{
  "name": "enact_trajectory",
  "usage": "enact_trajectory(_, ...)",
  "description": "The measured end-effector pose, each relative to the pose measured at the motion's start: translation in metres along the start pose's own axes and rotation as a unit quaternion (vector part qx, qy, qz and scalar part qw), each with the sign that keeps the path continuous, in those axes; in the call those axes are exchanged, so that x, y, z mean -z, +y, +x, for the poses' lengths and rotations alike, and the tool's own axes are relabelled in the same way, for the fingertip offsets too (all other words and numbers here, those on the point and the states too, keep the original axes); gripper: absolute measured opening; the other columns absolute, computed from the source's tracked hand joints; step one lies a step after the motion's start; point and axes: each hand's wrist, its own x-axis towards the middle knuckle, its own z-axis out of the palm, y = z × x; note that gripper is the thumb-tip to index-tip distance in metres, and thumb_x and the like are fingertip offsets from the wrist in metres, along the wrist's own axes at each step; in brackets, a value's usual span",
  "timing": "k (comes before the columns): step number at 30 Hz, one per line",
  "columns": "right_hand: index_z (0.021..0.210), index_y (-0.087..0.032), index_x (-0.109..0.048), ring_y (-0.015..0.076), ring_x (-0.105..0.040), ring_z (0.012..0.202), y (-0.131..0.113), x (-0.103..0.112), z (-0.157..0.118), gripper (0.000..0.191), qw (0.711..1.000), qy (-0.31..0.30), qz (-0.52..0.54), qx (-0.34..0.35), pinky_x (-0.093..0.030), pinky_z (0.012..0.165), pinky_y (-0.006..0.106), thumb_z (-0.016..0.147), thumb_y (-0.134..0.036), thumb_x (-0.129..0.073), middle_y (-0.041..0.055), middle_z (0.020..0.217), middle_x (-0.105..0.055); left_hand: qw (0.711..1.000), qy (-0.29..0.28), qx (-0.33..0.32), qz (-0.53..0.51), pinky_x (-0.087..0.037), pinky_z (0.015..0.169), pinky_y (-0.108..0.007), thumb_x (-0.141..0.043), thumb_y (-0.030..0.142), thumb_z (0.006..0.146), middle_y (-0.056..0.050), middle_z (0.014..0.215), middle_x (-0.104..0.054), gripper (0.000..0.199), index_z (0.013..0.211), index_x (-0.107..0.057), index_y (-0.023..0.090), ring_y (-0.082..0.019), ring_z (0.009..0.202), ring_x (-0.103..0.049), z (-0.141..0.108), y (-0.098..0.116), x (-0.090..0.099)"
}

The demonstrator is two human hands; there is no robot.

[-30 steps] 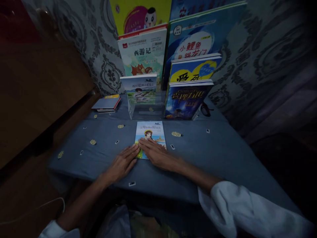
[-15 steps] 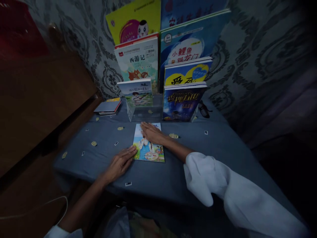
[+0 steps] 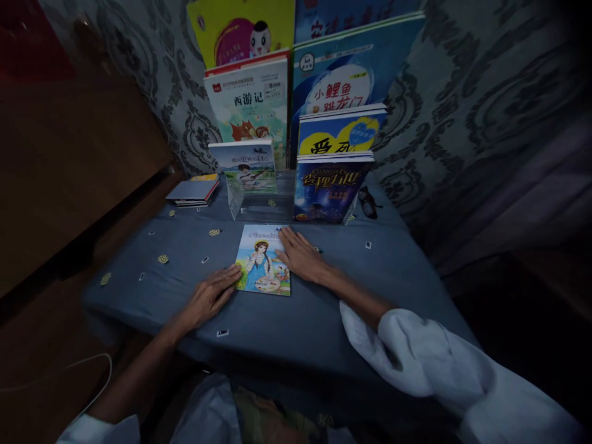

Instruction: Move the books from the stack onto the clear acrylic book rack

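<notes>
A thin children's book (image 3: 261, 262) with a girl in blue overalls on its cover lies flat and closed on the cloth-covered table. My left hand (image 3: 210, 296) rests palm down, its outstretched fingertips touching the book's left edge. Across the book's upper right edge lies my right hand (image 3: 300, 253), fingers extended over the cover. Neither hand grips anything. Just behind the book stands a clear acrylic rack (image 3: 263, 213), holding a book with a guitar player on its cover (image 3: 250, 169) and a dark blue book (image 3: 328, 191).
Taller books rise in tiers behind, among them a white one (image 3: 250, 102), a teal one (image 3: 351, 68) and a yellow one (image 3: 240, 31). Several books lie stacked (image 3: 194, 190) at the back left. Dark glasses (image 3: 369, 203) sit right of the rack on the blue tablecloth (image 3: 370, 277).
My right hand has slid from the middle of the cover to its right edge, uncovering the girl's face and the title. The left hand stays at the left edge. The view has shifted slightly.
</notes>
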Motion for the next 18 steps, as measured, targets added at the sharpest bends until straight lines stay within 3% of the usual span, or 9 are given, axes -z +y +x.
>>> enact_trajectory(5, 0.155, -0.005, -0.028, 0.0303, -0.023, 0.152, -0.017, 0.006, -0.03, 0.075, 0.999, -0.022, 0.012, 0.025, -0.024, 0.123, 0.052, 0.102, -0.057, -0.025, 0.0227, 0.161, -0.029, 1.0, 0.007, 0.01, 0.008, -0.04, 0.118, -0.047, -0.043, 0.033, 0.104, -0.006, 0.149, -0.052, 0.044, 0.147, -0.049, 0.026, -0.022, 0.141, -0.046, -0.001, 0.001, -0.002)
enact_trajectory(10, 0.154, -0.004, -0.028, 0.0304, -0.021, 0.152, -0.035, 0.018, -0.051, 0.079, 0.999, -0.034, 0.017, 0.036, -0.022, 0.124, 0.05, 0.101, -0.061, -0.026, 0.0233, 0.162, -0.028, 0.999, -0.023, 0.026, 0.019, -0.032, 0.121, -0.051, -0.041, 0.038, 0.104, -0.007, 0.152, -0.048, 0.047, 0.149, -0.045, 0.025, -0.023, 0.143, -0.043, 0.005, 0.004, 0.002)
enact_trajectory(14, 0.153, 0.0, -0.03, 0.0311, -0.021, 0.152, -0.041, 0.021, -0.059, 0.081, 0.998, -0.04, 0.021, 0.044, -0.022, 0.124, 0.051, 0.1, -0.062, -0.029, 0.025, 0.16, -0.03, 0.998, -0.044, 0.052, 0.009, -0.027, 0.122, -0.053, -0.041, 0.046, 0.103, -0.008, 0.155, -0.043, 0.053, 0.15, -0.043, 0.022, -0.025, 0.147, -0.037, 0.02, 0.0, 0.003)
enact_trajectory(18, 0.155, -0.003, -0.027, 0.0313, -0.021, 0.152, -0.042, 0.02, -0.065, 0.079, 0.998, -0.032, 0.03, 0.054, -0.024, 0.123, 0.054, 0.101, -0.06, -0.031, 0.0245, 0.161, -0.029, 0.996, -0.056, 0.067, -0.006, -0.025, 0.122, -0.053, -0.039, 0.058, 0.1, -0.01, 0.156, -0.041, 0.063, 0.15, -0.044, 0.02, -0.027, 0.149, -0.033, 0.044, -0.018, 0.001)
